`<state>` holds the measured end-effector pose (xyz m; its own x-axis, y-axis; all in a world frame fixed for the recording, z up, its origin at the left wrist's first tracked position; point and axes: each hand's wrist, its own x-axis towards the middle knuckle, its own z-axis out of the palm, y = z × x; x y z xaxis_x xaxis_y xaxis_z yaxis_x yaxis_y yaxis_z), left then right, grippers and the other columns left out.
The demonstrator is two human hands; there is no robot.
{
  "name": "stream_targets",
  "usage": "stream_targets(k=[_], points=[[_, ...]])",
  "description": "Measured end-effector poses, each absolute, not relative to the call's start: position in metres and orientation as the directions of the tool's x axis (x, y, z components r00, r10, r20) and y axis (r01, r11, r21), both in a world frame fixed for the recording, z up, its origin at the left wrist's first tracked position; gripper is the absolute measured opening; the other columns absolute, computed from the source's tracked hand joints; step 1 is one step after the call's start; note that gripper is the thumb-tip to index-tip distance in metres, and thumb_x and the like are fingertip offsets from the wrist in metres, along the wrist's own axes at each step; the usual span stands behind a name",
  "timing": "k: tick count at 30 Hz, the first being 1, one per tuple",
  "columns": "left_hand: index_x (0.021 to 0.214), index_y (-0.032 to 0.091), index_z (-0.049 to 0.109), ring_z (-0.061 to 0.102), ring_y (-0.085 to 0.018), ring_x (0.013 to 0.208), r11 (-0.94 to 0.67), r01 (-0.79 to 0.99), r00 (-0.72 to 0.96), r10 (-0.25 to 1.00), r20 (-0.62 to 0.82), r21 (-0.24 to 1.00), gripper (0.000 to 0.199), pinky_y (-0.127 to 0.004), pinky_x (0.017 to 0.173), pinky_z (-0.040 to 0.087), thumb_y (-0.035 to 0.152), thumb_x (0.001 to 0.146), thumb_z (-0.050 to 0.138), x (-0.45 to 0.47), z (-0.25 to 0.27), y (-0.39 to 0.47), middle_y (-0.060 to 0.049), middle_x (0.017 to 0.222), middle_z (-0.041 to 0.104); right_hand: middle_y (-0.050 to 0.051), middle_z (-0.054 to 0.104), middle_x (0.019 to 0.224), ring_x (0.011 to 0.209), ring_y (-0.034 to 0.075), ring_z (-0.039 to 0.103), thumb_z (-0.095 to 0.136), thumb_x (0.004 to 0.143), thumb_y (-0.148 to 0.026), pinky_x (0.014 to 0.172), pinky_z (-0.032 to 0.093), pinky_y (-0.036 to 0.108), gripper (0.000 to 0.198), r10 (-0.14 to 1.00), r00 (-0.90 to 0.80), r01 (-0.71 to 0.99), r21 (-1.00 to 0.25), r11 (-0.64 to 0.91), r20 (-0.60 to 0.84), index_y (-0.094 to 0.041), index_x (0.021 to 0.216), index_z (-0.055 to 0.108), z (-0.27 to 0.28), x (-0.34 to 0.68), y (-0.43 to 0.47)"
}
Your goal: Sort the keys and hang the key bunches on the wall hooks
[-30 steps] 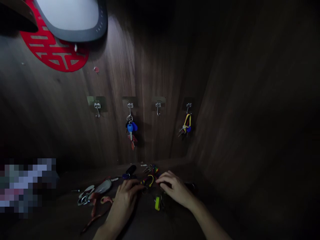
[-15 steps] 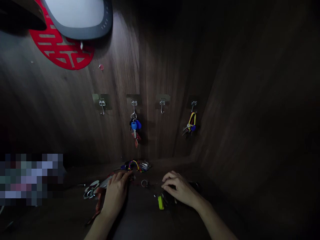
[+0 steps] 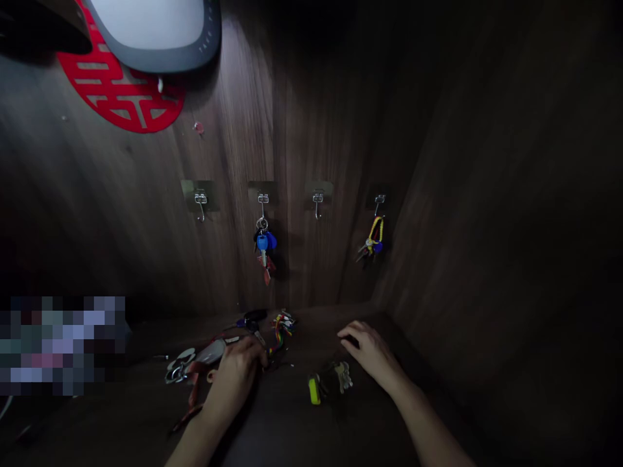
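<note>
Fingers of our left hand [image 3: 237,376] curl on the colourful keys [image 3: 278,327]. Our right hand [image 3: 370,353] lies spread and empty, right of the yellow-tagged keys [image 3: 331,383].

A single head-worn camera looks forward and down into a dim wooden nook — the back wall with its row of hooks [image 3: 263,198] fills the upper half, the shelf [image 3: 292,428] lies close below. Both forearms enter from the bottom edge, so the view sits near (at arm's reach). The side wall [image 3: 511,227] closes in on the right — no second view.
</note>
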<state>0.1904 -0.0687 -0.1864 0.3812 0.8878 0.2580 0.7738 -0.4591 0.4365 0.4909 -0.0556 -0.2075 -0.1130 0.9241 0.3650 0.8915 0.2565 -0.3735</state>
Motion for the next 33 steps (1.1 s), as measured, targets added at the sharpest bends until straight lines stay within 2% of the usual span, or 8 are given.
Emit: stream_targets(k=[6, 11, 16, 19, 22, 26, 29, 33], points=[[0.103, 0.026, 0.061, 0.06, -0.021, 0.098, -0.54, 0.624, 0.47, 0.837, 0.281, 0.565, 0.029, -0.036, 0.09, 0.042, 0.011, 0.081, 0.049, 0.212, -0.192, -0.085, -0.003, 0.102, 0.068, 0.004, 0.065, 0.094, 0.092, 0.019, 0.058, 0.045, 0.088, -0.015, 0.084, 0.044, 0.035, 0.026, 0.823, -0.286, 0.791, -0.364, 0.492, 0.49, -0.026, 0.101, 0.065, -0.194, 0.454, -0.066], [0.119, 0.027, 0.051, 0.059, -0.02, 0.105, -0.453, 0.378, 0.416, 0.862, 0.289, 0.808, 0.039, -0.031, 0.092, 0.044, 0.014, 0.082, 0.051, 0.219, -0.199, -0.087, -0.004, 0.113, 0.065, 0.002, 0.065, 0.106, 0.103, 0.02, 0.054, 0.06, 0.083, -0.025, 0.095, 0.037, 0.038, 0.029, 0.812, -0.49, 0.709, -0.399, 0.582, 0.317, -0.028, 0.112, 0.061, -0.18, 0.418, -0.081], [0.121, 0.025, 0.049, 0.059, -0.021, 0.106, -0.342, 0.183, 0.248, 0.923, 0.293, 0.922, 0.039, -0.032, 0.094, 0.042, 0.024, 0.082, 0.057, 0.223, -0.198, -0.084, -0.003, 0.112, 0.064, 0.002, 0.067, 0.097, 0.093, 0.018, 0.058, 0.054, 0.088, -0.025, 0.086, 0.041, 0.033, 0.015, 0.816, -0.476, 0.699, -0.421, 0.578, 0.329, -0.024, 0.101, 0.062, -0.181, 0.412, -0.08], [0.118, 0.022, 0.051, 0.058, -0.021, 0.102, -0.251, 0.032, 0.287, 0.93, 0.232, 0.967, 0.037, -0.031, 0.091, 0.043, 0.029, 0.082, 0.058, 0.226, -0.196, -0.083, -0.004, 0.108, 0.064, 0.004, 0.069, 0.099, 0.089, 0.018, 0.061, 0.051, 0.09, -0.027, 0.082, 0.043, 0.031, 0.018, 0.786, -0.448, 0.657, -0.44, 0.612, 0.425, -0.023, 0.105, 0.06, -0.187, 0.416, -0.077], [0.098, 0.019, 0.061, 0.057, -0.017, 0.079, -0.176, -0.028, 0.334, 0.926, 0.175, 0.984, 0.027, -0.025, 0.074, 0.044, 0.04, 0.081, 0.06, 0.227, -0.194, -0.083, 0.0, 0.083, 0.064, 0.004, 0.07, 0.1, 0.089, 0.018, 0.064, 0.051, 0.09, -0.03, 0.081, 0.046, 0.03, 0.023, 0.778, -0.409, 0.635, -0.463, 0.618, 0.477, -0.024, 0.111, 0.059, -0.192, 0.419, -0.074], [0.069, 0.016, 0.059, 0.041, -0.009, 0.056, -0.072, -0.051, 0.275, 0.958, 0.083, 0.996, 0.036, -0.02, 0.054, 0.033, 0.052, 0.075, 0.063, 0.228, -0.188, -0.084, 0.006, 0.057, 0.048, 0.004, 0.07, 0.103, 0.094, 0.018, 0.065, 0.049, 0.09, -0.034, 0.081, 0.049, 0.028, 0.025, 0.813, -0.347, 0.588, -0.566, 0.577, 0.468, -0.025, 0.111, 0.06, -0.193, 0.422, -0.074], [0.071, 0.014, 0.061, 0.037, -0.007, 0.049, 0.13, -0.234, 0.341, 0.939, -0.044, 0.964, 0.038, -0.02, 0.054, 0.035, 0.052, 0.074, 0.065, 0.227, -0.184, -0.086, 0.006, 0.056, 0.047, 0.003, 0.071, 0.1, 0.091, 0.017, 0.065, 0.048, 0.09, -0.036, 0.079, 0.05, 0.025, 0.024, 0.845, -0.28, 0.557, -0.64, 0.53, 0.456, -0.024, 0.105, 0.062, -0.189, 0.422, -0.074], [0.083, 0.012, 0.067, 0.045, -0.006, 0.05, 0.407, -0.441, 0.487, 0.857, -0.167, 0.8, 0.031, -0.024, 0.059, 0.045, 0.042, 0.075, 0.07, 0.224, -0.182, -0.09, 0.002, 0.064, 0.055, 0.003, 0.072, 0.093, 0.085, 0.017, 0.066, 0.047, 0.09, -0.04, 0.075, 0.05, 0.024, 0.025, 0.875, -0.151, 0.544, -0.7, 0.463, 0.461, -0.023, 0.1, 0.063, -0.187, 0.424, -0.073]])
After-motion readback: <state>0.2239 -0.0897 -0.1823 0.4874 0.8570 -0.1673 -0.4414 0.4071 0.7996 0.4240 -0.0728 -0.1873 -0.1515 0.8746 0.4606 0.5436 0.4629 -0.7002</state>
